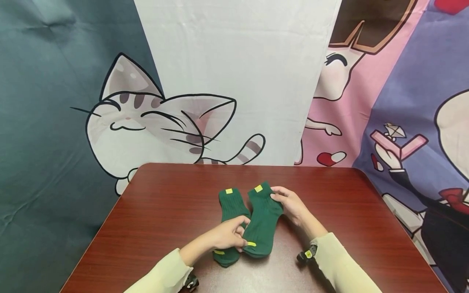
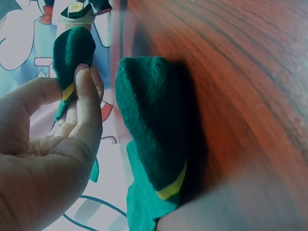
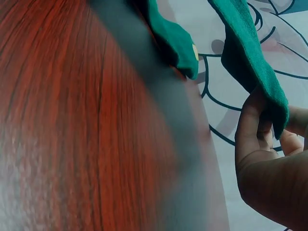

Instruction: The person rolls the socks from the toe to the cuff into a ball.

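Note:
Two dark green ribbed socks with yellow marks at cuff and toe are in front of me. One sock [image 1: 261,228] is held up off the table between both hands, cuff pointing away. My left hand [image 1: 229,234] pinches its toe end by the yellow stripe, thumb against fingers. Near the cuff, my right hand [image 1: 291,205] grips the sock's edge; in the right wrist view the fabric [image 3: 250,53] hangs between thumb and fingers. The other sock [image 1: 231,207] lies flat on the table to the left, partly hidden behind my left hand, its toe [image 2: 149,106] showing in the left wrist view.
A reddish-brown wooden table [image 1: 161,211] with rounded far corners carries the socks. Behind its far edge hangs a cloth backdrop [image 1: 242,53] with cartoon figures. Dark wrist cameras [image 1: 307,255] sit at both pale sleeves.

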### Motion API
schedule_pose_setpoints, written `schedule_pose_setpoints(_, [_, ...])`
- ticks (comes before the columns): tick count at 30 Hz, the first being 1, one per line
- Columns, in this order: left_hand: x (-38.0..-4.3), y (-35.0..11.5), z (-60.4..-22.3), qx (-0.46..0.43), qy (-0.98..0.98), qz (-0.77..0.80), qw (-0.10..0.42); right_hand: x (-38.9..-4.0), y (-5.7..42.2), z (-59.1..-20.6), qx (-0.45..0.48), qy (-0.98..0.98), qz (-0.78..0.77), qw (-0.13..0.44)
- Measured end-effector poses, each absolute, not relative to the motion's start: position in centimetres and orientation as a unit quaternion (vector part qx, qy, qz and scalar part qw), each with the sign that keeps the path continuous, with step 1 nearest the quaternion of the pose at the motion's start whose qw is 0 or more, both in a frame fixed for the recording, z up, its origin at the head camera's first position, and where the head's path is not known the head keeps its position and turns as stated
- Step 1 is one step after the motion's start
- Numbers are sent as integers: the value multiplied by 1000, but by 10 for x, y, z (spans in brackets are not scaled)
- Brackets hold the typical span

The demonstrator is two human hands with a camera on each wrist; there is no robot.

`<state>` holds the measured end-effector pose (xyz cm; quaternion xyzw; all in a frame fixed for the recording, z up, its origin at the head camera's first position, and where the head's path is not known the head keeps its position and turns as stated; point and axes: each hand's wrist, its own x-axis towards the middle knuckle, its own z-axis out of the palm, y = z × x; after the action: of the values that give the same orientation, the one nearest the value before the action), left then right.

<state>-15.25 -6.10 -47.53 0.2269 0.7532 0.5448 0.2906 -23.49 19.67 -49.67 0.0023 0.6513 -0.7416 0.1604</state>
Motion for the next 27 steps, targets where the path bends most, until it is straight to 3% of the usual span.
schedule_pose_setpoints(27, [-151, -97, -464, 234, 746, 554, 285, -241, 161, -490, -3, 643, -747, 168])
